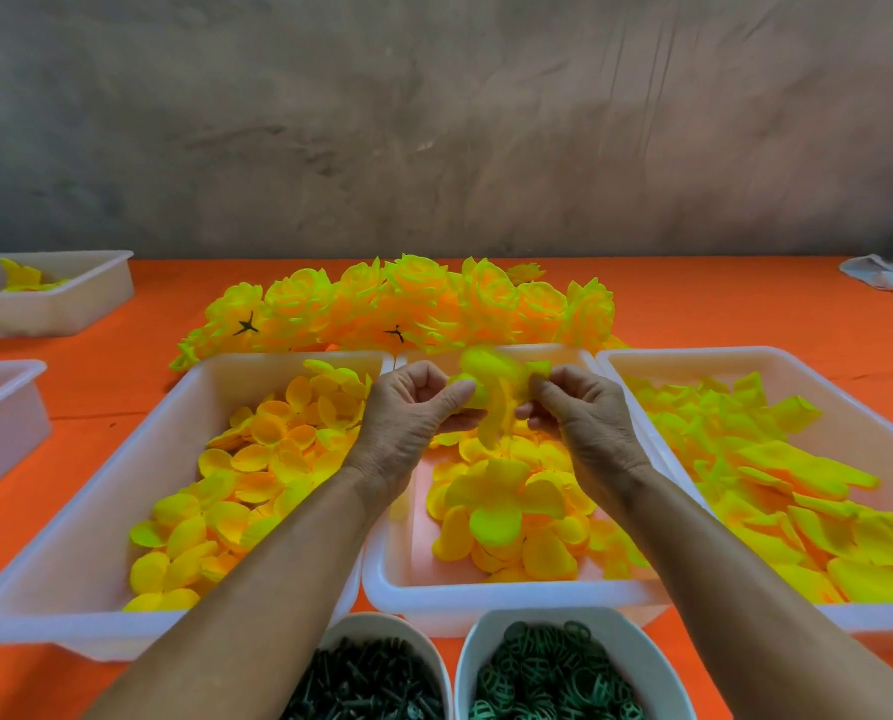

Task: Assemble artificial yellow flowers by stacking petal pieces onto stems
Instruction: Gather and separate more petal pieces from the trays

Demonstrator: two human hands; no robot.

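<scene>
While working above the middle tray [512, 597], the left hand [408, 415] and right hand [582, 418] are both pinching a yellow petal piece [493, 394], apparently spreading it for stacking.

Scene is lit brightly and evenly by soft diffuse light; no single source can be made out. Colours are rendered oversaturated, the yellows almost neon. Only faint soft shadows are cast under the white trays [288, 363] on the orange bench [148, 324]. No hard glare is seen. Motion blur is shown on the petal piece [491, 392] held up between both hands. Wide-angle distortion is noted: bench edge and outer trays are bowed and stretched toward the corners. The wall [434, 122] is rendered soft.
</scene>
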